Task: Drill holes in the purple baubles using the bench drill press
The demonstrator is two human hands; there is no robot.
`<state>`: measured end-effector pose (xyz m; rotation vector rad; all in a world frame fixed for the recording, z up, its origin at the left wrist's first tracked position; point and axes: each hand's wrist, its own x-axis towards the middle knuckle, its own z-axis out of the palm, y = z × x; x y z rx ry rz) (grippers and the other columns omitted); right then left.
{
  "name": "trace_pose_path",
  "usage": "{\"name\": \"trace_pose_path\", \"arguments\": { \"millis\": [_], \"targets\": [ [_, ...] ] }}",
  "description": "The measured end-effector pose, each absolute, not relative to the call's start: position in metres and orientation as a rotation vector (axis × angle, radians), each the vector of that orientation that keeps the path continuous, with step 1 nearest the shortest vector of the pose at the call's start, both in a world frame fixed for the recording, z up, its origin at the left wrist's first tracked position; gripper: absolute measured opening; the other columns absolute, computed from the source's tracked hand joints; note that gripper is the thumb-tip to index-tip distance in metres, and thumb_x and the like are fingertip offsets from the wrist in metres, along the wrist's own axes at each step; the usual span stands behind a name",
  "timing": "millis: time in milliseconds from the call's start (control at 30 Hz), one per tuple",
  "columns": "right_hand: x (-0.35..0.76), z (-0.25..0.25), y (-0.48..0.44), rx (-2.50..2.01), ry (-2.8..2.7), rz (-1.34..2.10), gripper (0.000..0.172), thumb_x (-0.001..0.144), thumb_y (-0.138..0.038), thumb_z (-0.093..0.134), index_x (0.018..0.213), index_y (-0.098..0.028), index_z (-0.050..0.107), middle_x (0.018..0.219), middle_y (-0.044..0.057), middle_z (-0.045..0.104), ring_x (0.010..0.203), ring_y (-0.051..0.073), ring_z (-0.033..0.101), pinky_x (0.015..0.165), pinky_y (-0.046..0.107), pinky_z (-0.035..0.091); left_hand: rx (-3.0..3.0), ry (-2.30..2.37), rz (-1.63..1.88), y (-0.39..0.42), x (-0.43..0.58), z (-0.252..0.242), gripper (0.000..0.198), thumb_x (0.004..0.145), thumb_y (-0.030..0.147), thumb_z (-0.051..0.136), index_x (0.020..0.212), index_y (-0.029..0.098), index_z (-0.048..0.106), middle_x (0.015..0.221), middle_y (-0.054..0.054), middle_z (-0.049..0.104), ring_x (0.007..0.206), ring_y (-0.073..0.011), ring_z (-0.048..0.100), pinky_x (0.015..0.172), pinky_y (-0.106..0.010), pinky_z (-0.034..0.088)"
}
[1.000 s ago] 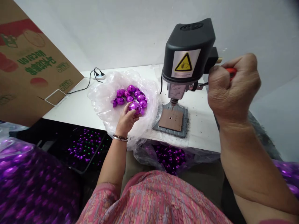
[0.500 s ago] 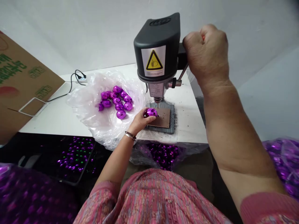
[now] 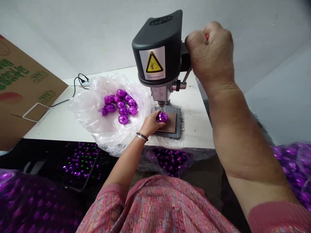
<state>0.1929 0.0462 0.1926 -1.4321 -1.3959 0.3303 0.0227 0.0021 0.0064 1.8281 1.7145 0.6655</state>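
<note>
Between the thumb and fingers of my left hand (image 3: 152,123) is a shiny purple mirror ball (image 3: 162,117). It sits on or just over a brown board (image 3: 171,121), right under the bit of a black drill press (image 3: 157,48); whether the bit touches it I cannot tell. My right hand (image 3: 211,55) is closed in a fist around the drill press handle (image 3: 207,37), whose red end peeks out between the fingers. Several more purple mirror balls (image 3: 123,111) lie on a clear plastic bag (image 3: 97,113) to the left.
The board rests on the grey drill base (image 3: 178,129), with dark shavings around it on the white table (image 3: 199,113). A cardboard box (image 3: 29,87) and a black cable (image 3: 74,85) are at the left. Bags of purple balls (image 3: 293,168) stand at the right and lower left.
My left hand has moved the purple mirror ball a little to the right, under the drill bit. My right hand stays on the handle; the view has shifted slightly.
</note>
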Motion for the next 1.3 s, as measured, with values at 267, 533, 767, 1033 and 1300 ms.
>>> {"name": "trace_pose_path", "arguments": {
  "millis": [267, 533, 767, 1033, 1300],
  "targets": [
    [0.193, 0.188, 0.043, -1.384, -1.415, 0.311, 0.038, 0.091, -0.019, 0.051, 0.062, -0.018, 0.026, 0.06, -0.006, 0.024, 0.062, 0.005, 0.02, 0.066, 0.025, 0.021, 1.874, 1.647, 0.611, 0.01, 0.022, -0.004, 0.072, 0.067, 0.024, 0.078, 0.135, 0.014, 0.059, 0.119, -0.01, 0.071, 0.104, -0.0255, 0.067, 0.096, -0.036, 0.052],
    [0.196, 0.166, 0.019, -1.16, -1.48, 0.192, 0.028, 0.087, -0.019, 0.054, 0.072, -0.02, 0.031, 0.062, -0.007, 0.029, 0.06, 0.005, 0.024, 0.067, 0.024, 0.029, 1.784, 1.627, 0.701, 0.009, 0.021, -0.016, 0.075, 0.066, 0.025, 0.08, 0.138, 0.017, 0.057, 0.122, -0.008, 0.07, 0.11, -0.0259, 0.066, 0.101, -0.036, 0.05],
    [0.2, 0.145, -0.001, -1.079, -1.563, 0.095, 0.023, 0.09, -0.035, 0.05, 0.079, -0.018, 0.038, 0.068, -0.005, 0.038, 0.061, 0.003, 0.033, 0.069, 0.021, 0.034, 1.802, 1.679, 0.662, 0.007, 0.022, -0.013, 0.076, 0.068, 0.027, 0.079, 0.14, 0.019, 0.055, 0.124, -0.009, 0.07, 0.114, -0.0277, 0.065, 0.103, -0.037, 0.048],
    [0.203, 0.103, -0.019, -1.078, -1.633, -0.18, 0.015, 0.085, -0.035, 0.049, 0.08, -0.021, 0.047, 0.069, -0.001, 0.048, 0.063, 0.009, 0.046, 0.065, 0.027, 0.042, 1.816, 1.727, 0.63, 0.005, 0.024, -0.01, 0.075, 0.069, 0.032, 0.079, 0.139, 0.02, 0.056, 0.12, -0.009, 0.071, 0.112, -0.0288, 0.066, 0.099, -0.036, 0.049],
    [0.203, 0.081, -0.019, -0.948, -1.624, -0.541, 0.006, 0.085, -0.026, 0.053, 0.086, -0.02, 0.05, 0.07, 0.0, 0.054, 0.062, 0.01, 0.051, 0.06, 0.024, 0.04, 1.809, 1.716, 0.633, 0.0, 0.025, -0.003, 0.072, 0.071, 0.03, 0.079, 0.139, 0.02, 0.057, 0.12, -0.007, 0.071, 0.109, -0.0264, 0.066, 0.096, -0.034, 0.05]
  ]
}}
